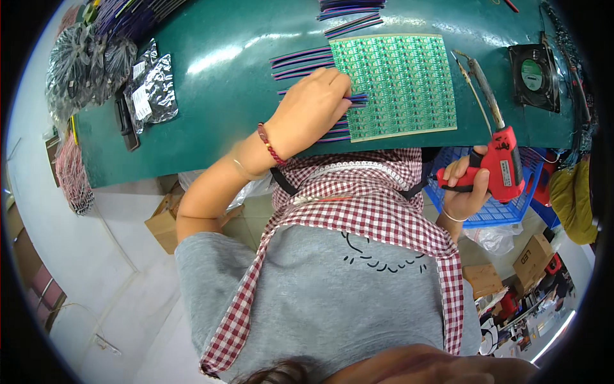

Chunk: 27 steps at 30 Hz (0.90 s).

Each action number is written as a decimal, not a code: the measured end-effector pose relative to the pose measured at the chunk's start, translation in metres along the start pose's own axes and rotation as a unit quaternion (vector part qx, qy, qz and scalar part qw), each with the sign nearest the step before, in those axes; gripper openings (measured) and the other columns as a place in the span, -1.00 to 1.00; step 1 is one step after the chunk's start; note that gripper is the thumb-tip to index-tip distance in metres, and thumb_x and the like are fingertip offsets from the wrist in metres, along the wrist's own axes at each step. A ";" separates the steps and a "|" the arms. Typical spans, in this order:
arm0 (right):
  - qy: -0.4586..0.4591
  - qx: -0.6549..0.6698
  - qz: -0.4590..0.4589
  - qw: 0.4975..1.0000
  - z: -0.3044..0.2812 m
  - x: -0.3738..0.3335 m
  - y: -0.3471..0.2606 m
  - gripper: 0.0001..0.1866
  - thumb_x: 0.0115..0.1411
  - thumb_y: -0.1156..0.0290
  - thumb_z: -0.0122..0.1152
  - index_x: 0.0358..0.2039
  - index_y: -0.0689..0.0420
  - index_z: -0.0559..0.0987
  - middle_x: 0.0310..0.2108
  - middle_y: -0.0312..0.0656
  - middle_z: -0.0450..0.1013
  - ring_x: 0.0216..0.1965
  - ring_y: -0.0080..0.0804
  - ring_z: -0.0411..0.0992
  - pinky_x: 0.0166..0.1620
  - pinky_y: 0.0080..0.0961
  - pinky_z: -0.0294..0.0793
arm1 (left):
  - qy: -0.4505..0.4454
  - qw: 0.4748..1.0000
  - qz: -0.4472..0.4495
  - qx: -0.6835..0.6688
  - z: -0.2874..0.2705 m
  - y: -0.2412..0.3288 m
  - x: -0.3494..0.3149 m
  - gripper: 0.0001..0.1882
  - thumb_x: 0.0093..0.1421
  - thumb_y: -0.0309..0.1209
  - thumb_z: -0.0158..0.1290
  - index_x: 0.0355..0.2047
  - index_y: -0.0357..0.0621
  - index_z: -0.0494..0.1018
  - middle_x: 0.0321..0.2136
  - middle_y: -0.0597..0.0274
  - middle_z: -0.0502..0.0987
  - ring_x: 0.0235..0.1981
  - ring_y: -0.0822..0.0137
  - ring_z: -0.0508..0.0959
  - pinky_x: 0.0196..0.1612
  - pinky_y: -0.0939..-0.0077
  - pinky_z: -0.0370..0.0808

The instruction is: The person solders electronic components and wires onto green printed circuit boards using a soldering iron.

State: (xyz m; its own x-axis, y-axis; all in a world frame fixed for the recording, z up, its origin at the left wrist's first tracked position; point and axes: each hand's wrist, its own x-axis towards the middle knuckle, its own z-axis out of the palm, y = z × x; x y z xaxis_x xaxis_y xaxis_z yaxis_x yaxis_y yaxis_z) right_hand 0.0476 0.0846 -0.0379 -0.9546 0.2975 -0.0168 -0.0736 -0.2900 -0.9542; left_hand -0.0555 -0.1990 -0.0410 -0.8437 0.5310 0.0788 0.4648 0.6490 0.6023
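Two bare hands are busy here, each closed on something. The left hand (pixel 313 102) is pinched over the left edge of a green circuit board sheet (pixel 403 83) and appears to have hold of a dark wire (pixel 360 97), its end poking past the fingertips onto the board. The right hand (pixel 469 192) is wrapped round the handle of a red soldering gun (pixel 505 153); the gun's metal tip and thin tube point away from the person, just beside the sheet's right edge and apart from it.

The step in hand looks like laying a wire in its spot on the board. The next move seems to call for keeping that end steady while the hot tip is brought across — without nudging the neighbours.

The sheet lies flat near the front of the green bench (pixel 211 128). More loose wires (pixel 300 64) line its left side; whether any are fixed, I cannot tell. A bundle of wires (pixel 350 8) sits beyond its far edge. Farther out are a black fan (pixel 534 75) on the right and silver bags (pixel 157 89) on the left — and, below the bench, a blue basket (pixel 492 217).
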 end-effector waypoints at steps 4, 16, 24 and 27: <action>-0.014 -0.008 0.011 1.000 0.006 0.004 -0.001 -0.51 0.35 0.12 -0.02 0.04 0.31 0.31 -0.58 -0.20 0.33 -0.67 -0.58 0.22 -0.52 -0.58 0.31 | 0.009 0.997 -0.071 -0.012 -0.007 0.001 0.007 -0.83 0.05 -0.41 0.22 -0.48 -0.21 0.45 -0.48 0.12 0.49 -0.36 0.05 0.50 -0.30 0.22 0.44; -0.056 -0.043 0.054 0.996 0.011 -0.001 0.002 -0.49 0.33 0.11 0.05 0.02 0.34 0.33 -0.62 -0.21 0.32 -0.69 -0.56 0.26 -0.54 -0.59 0.35 | 0.049 0.996 -0.057 -0.048 -0.003 -0.013 0.024 -0.89 0.13 -0.52 0.12 -0.35 -0.28 0.43 -0.44 0.02 0.51 -0.38 -0.02 0.53 -0.29 0.24 0.47; -0.033 -0.107 0.191 0.975 0.033 0.008 -0.007 -0.49 0.30 0.18 0.15 0.06 0.34 0.37 -0.55 -0.17 0.39 -0.65 -0.55 0.30 -0.50 -0.58 0.40 | 0.079 0.996 -0.023 -0.034 -0.006 -0.032 0.045 -0.90 0.12 -0.52 0.16 -0.35 -0.26 0.49 -0.44 0.08 0.55 -0.42 0.09 0.58 -0.35 0.39 0.52; -0.083 -0.126 0.186 0.971 0.032 0.011 -0.007 -0.51 0.30 0.19 0.15 0.04 0.34 0.38 -0.62 -0.20 0.36 -0.68 -0.55 0.28 -0.52 -0.59 0.38 | 0.097 0.995 -0.012 -0.008 -0.003 -0.033 0.046 -0.90 0.12 -0.52 0.16 -0.36 -0.25 0.49 -0.44 0.10 0.55 -0.44 0.11 0.58 -0.37 0.39 0.52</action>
State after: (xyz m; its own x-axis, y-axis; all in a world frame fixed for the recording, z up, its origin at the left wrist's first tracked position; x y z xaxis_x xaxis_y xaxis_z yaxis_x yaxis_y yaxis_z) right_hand 0.0281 0.0609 -0.0222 -0.9364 0.0579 -0.3462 0.3385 -0.1118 -0.9343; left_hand -0.1108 -0.1975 -0.0549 -0.8910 0.3994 0.2159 0.4414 0.6508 0.6177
